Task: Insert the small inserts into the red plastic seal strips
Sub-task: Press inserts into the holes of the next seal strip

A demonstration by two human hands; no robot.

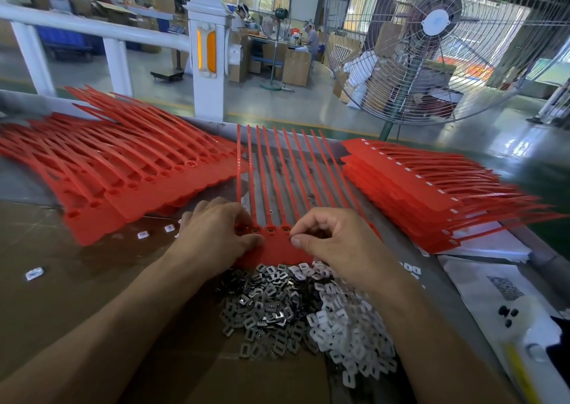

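The red seal strip (279, 246) lay just beyond the insert pile (308, 308), tails pointing away. The left hand (212, 240) pressed its head flat; the right hand (333, 240), nearer the next open slot, apparently pinched an insert.

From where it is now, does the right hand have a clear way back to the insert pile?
Probably yes. The right hand hovers over the seal strip sheet, directly above the pile of inserts. Nothing lies between them; the left hand rests to the side.
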